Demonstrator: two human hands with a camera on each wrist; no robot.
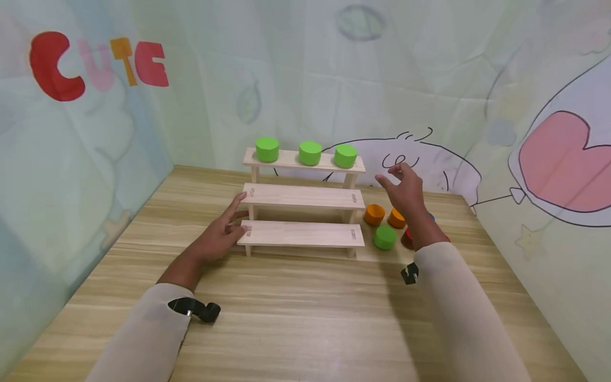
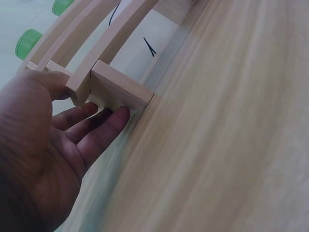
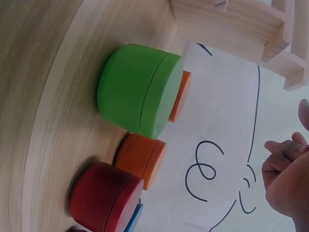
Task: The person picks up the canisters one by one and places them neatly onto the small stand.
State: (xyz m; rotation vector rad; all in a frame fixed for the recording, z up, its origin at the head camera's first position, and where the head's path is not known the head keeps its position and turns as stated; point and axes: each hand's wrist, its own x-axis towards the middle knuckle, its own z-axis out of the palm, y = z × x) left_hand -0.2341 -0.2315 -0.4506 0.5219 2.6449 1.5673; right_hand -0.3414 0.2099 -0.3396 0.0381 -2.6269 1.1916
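Note:
A pale wooden three-tier shelf stands on the table. My left hand grips its left end, the thumb on the lowest board and the other fingers against the side and leg, as the left wrist view shows. Three green round lidded tubs stand in a row on the top tier; the two lower tiers are bare. My right hand is raised in the air to the right of the shelf, fingers loosely bent with nothing between them. Below it, a green tub stands near the shelf's right end.
Beside that green tub are two orange tubs, a red tub and a blue tub, partly hidden by my right forearm in the head view. A printed cloth wall closes off the back and sides of the wooden table.

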